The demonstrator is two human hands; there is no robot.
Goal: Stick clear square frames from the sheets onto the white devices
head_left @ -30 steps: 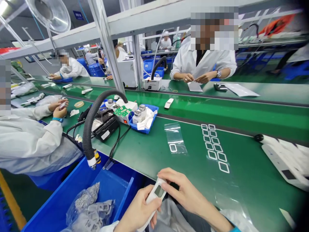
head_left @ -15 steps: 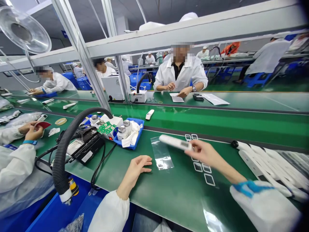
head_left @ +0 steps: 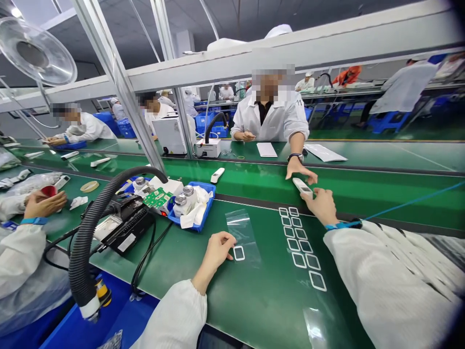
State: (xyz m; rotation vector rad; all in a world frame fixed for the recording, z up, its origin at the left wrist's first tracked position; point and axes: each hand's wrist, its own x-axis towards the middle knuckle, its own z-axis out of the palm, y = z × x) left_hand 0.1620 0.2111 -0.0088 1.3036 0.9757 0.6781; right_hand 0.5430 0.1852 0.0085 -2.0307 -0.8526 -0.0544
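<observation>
My right hand (head_left: pixel 322 206) stretches out over the green belt, its fingers closed on the near end of a white handheld device (head_left: pixel 300 185) with a small dark display. Across from me, a co-worker's hand (head_left: pixel 300 169) is just beyond the device; whether it touches cannot be made out. My left hand (head_left: pixel 219 246) is low over the bench, fingers bent together at the left edge of a white-rimmed clear square (head_left: pixel 239 253). That square overlaps a clear plastic bag (head_left: pixel 250 237) lying flat. To the right lie two columns of similar white-rimmed squares (head_left: pixel 299 260).
A blue tray (head_left: pixel 203 213) with metal-topped bottles and white cloths stands left of the bag. Nearby are a black corrugated hose (head_left: pixel 78 242) and a black device with cables (head_left: pixel 132 225). Another white device (head_left: pixel 217 175) lies on the belt (head_left: pixel 250 184). More white devices are behind my right sleeve.
My right hand has carried the white device forward onto the belt side. The co-worker's arm has reached across towards it. My left hand has moved right and closed at the white-rimmed square.
</observation>
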